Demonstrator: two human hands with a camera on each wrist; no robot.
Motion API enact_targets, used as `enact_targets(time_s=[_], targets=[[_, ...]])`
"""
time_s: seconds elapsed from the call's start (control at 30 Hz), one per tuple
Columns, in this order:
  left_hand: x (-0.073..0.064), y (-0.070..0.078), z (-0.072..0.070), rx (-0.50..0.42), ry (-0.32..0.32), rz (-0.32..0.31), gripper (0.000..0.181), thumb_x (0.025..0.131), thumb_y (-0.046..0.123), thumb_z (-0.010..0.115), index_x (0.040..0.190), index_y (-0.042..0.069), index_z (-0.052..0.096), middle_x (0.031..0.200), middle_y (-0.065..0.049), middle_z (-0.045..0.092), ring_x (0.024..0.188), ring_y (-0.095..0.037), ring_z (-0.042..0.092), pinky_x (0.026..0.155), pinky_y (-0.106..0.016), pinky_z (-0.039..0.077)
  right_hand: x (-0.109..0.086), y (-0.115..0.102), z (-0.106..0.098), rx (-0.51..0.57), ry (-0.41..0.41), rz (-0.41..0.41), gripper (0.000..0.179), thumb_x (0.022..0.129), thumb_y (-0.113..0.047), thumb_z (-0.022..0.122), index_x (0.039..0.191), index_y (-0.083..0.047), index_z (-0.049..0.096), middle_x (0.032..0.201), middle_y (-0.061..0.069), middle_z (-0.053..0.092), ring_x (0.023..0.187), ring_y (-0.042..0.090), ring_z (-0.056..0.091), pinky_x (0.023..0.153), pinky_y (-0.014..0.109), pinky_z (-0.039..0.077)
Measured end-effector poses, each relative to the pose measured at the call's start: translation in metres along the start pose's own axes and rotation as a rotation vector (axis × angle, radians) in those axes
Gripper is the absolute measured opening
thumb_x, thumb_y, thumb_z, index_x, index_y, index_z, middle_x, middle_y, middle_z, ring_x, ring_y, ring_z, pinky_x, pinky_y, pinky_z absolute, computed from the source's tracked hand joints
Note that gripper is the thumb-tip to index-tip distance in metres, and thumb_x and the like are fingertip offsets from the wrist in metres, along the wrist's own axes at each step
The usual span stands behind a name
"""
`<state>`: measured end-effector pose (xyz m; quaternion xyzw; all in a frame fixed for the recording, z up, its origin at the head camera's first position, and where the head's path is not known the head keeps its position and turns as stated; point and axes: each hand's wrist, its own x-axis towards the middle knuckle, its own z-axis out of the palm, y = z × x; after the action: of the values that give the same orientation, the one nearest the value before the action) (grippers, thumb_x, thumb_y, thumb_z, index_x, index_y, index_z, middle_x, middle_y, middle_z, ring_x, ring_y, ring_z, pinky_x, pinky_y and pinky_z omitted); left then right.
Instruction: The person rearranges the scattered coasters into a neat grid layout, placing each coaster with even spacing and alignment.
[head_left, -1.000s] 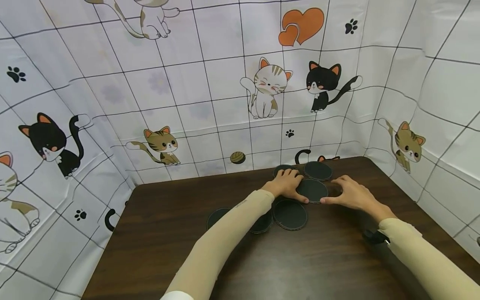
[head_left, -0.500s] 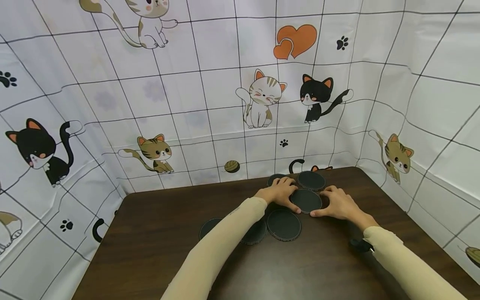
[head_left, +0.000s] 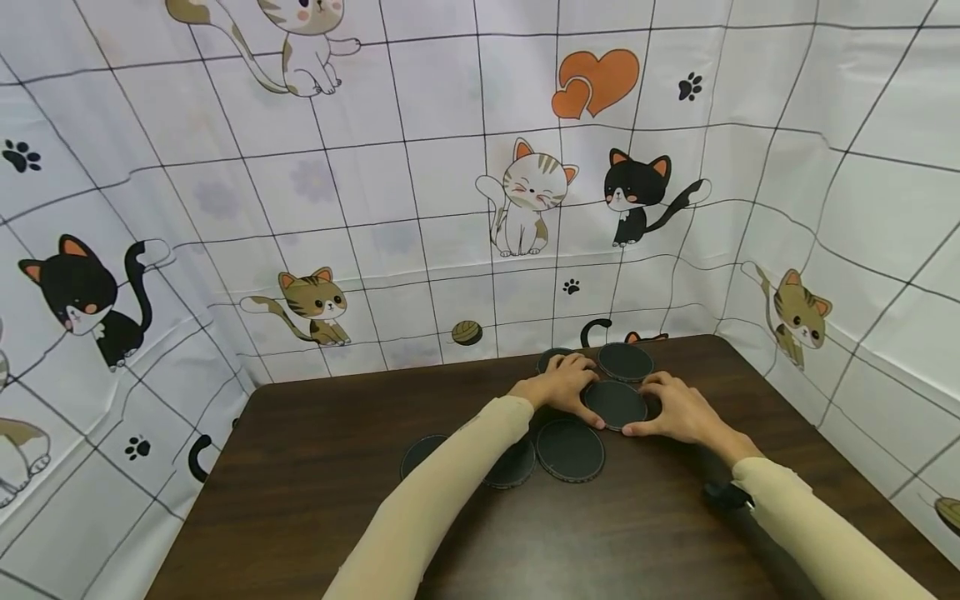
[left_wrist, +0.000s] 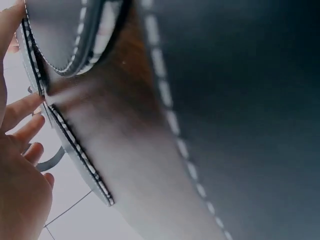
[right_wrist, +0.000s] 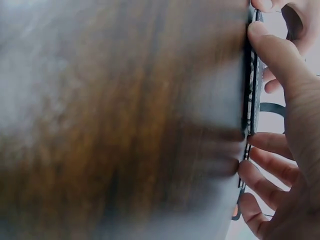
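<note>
A round dark coaster (head_left: 615, 405) with a stitched rim lies flat on the table between my two hands. My left hand (head_left: 561, 386) holds its left side, thumb at the near rim; its other fingers reach over a coaster (head_left: 553, 357) behind. From the right, my right hand (head_left: 678, 408) grips the same coaster's rim, thumb in front and fingers behind. In the right wrist view the coaster's edge (right_wrist: 254, 80) runs between the right thumb and fingers. Other coasters lie close around: one behind (head_left: 626, 361), one in front (head_left: 570, 451).
Further left, two more coasters (head_left: 513, 463) (head_left: 422, 452) are partly covered by my left forearm. All lie on a dark wooden table (head_left: 322, 467). A white cat-patterned grid sheet (head_left: 420, 183) stands behind the table and along its sides.
The head view has tilted, so everything sits slightly lower and to the left. My right hand has come a little closer to the coaster, which stays in place.
</note>
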<state>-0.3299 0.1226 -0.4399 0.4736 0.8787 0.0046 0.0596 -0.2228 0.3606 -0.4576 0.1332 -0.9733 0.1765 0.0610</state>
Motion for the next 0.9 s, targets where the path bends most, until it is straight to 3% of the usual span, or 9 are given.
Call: enact_targets(time_s=[0.2,0.4,0.53,0.9], targets=[[-0.023,-0.009,-0.006,-0.054,0.068,0.028,0.086,0.081,0.077,0.066,0.146,0.022,0.053,0.157,0.003,0.038,0.147,-0.018,0.024,0.115,-0.049,0.021,0.001,-0.011,-0.003,0.078,0.039,-0.054,0.090,0.075,-0.066,0.082,0.128,0.004,0.065,0.133,0.020,0.054,0.116,0.046,0.057,0.089,0.062,0.048],[-0.060,-0.018,-0.013,-0.156,0.180,0.015,0.086,0.081,0.073,0.071,0.146,0.020,0.051,0.149,0.002,0.045,0.142,-0.017,0.033,0.113,-0.050,0.026,0.004,-0.035,-0.013,0.132,0.129,-0.155,0.079,0.074,-0.054,0.089,0.127,0.000,0.066,0.132,0.016,0.057,0.111,0.043,0.060,0.093,0.064,0.044],[-0.093,-0.029,-0.015,-0.146,0.235,-0.020,0.090,0.079,0.076,0.070,0.145,0.019,0.052,0.149,0.001,0.046,0.141,-0.016,0.035,0.115,-0.050,0.024,0.014,-0.061,-0.010,0.143,0.141,-0.215,0.079,0.073,-0.053,0.090,0.128,-0.001,0.066,0.133,0.014,0.057,0.113,0.041,0.059,0.097,0.068,0.035],[-0.180,-0.041,-0.013,-0.075,0.268,-0.110,0.098,0.076,0.082,0.066,0.145,0.013,0.053,0.147,-0.001,0.047,0.140,-0.019,0.036,0.114,-0.052,0.027,0.028,-0.123,0.023,0.173,0.148,-0.359,0.081,0.070,-0.057,0.090,0.126,-0.003,0.067,0.130,0.009,0.059,0.108,0.033,0.060,0.094,0.061,0.040]])
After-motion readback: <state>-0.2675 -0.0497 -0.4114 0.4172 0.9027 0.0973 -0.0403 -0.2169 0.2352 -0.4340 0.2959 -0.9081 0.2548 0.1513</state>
